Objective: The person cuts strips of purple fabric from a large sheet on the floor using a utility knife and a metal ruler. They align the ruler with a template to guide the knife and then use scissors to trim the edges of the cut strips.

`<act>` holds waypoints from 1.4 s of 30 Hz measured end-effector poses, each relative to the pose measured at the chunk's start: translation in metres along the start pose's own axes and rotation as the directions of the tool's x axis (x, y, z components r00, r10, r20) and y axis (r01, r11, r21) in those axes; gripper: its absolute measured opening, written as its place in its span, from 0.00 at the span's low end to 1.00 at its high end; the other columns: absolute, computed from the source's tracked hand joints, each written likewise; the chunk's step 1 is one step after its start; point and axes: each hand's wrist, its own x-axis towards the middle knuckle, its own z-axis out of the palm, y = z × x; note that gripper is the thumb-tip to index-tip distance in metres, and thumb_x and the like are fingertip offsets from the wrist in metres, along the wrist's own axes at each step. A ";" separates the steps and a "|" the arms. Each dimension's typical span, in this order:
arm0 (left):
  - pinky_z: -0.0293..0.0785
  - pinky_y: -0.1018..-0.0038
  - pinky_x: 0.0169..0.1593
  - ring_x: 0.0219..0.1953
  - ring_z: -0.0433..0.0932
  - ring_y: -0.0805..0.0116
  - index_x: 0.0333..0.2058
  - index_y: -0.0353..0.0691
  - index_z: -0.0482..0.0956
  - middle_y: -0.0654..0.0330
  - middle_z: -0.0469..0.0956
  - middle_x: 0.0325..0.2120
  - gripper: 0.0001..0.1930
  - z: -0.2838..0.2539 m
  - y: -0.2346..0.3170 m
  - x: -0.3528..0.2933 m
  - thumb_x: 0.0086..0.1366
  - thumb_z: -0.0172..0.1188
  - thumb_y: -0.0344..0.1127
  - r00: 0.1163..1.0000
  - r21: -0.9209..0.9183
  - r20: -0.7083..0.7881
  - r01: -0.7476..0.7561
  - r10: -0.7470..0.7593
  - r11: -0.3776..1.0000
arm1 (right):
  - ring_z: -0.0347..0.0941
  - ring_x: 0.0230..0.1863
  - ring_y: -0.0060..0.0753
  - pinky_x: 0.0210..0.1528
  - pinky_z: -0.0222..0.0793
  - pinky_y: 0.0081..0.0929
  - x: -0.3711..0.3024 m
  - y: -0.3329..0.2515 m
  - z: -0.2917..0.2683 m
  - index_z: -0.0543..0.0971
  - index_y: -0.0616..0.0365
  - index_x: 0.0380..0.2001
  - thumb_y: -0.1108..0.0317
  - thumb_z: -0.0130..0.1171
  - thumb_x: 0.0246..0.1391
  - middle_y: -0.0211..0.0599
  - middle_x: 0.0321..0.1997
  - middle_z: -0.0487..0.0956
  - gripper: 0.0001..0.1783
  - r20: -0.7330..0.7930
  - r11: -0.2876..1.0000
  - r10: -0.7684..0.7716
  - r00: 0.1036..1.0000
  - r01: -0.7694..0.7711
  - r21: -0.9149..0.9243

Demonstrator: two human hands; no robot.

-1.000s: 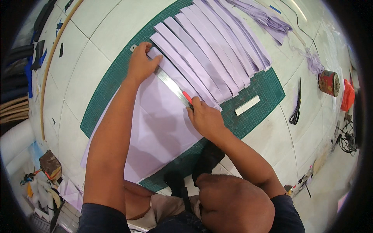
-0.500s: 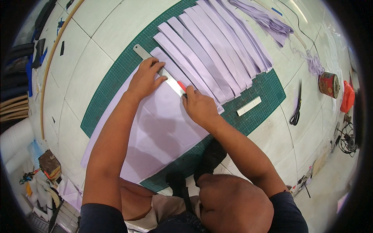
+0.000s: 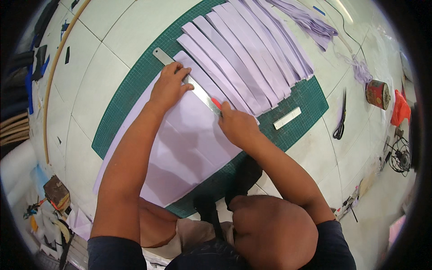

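A long metal ruler lies slantwise across a folded sheet of lilac fabric. My left hand holds the ruler down near its far end, fingers bent over it and thumb apart. My right hand is closed around a red-handled cutter by the ruler's near end; my fingers hide its lower part, and its exact kind cannot be made out. Both fabric and ruler rest on a green cutting mat. Just beyond the ruler, folded lilac strips lie side by side.
A short white ruler-like piece sits on the mat's right part. Black scissors, a round tin and a red bag are on the tiled floor at right. A long curved rod runs along the left.
My right hand with the red-handled cutter has slid slightly right and nearer along the ruler. My left hand stays on the ruler. The whole view has shifted a little.
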 end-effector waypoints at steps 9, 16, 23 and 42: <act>0.66 0.64 0.65 0.62 0.66 0.52 0.56 0.43 0.79 0.53 0.70 0.58 0.28 -0.002 0.007 0.001 0.55 0.73 0.34 0.999 -0.013 0.025 0.038 -0.038 0.999 | 0.80 0.32 0.59 0.35 0.75 0.55 -0.151 0.088 0.008 0.65 0.57 0.43 0.60 0.52 0.63 0.52 0.28 0.81 0.14 0.186 0.976 0.210 0.960 -0.195 -0.100; 0.72 0.65 0.60 0.61 0.67 0.56 0.54 0.42 0.80 0.55 0.70 0.57 0.27 0.001 0.009 0.004 0.54 0.74 0.35 1.000 0.042 0.003 0.014 -0.015 0.999 | 0.80 0.32 0.59 0.36 0.75 0.53 -0.197 0.114 0.011 0.65 0.57 0.43 0.58 0.51 0.63 0.51 0.32 0.82 0.14 0.198 0.939 0.299 0.933 -0.251 -0.236; 0.71 0.58 0.58 0.55 0.74 0.47 0.63 0.35 0.63 0.43 0.73 0.54 0.35 -0.002 0.005 0.024 0.60 0.66 0.41 0.978 -0.166 -0.127 0.141 -0.163 0.976 | 0.80 0.32 0.59 0.34 0.73 0.50 -0.204 0.124 -0.001 0.68 0.57 0.45 0.56 0.56 0.65 0.51 0.31 0.81 0.17 -0.037 0.950 0.292 0.956 -0.285 0.127; 0.75 0.61 0.48 0.44 0.82 0.50 0.41 0.40 0.79 0.51 0.84 0.39 0.13 -0.012 0.015 0.064 0.61 0.66 0.40 0.930 -0.213 -0.173 0.287 -0.325 0.934 | 0.79 0.30 0.57 0.31 0.75 0.51 -0.087 0.039 0.023 0.68 0.57 0.43 0.56 0.56 0.63 0.50 0.31 0.81 0.17 -0.182 0.993 -0.016 0.983 0.038 0.116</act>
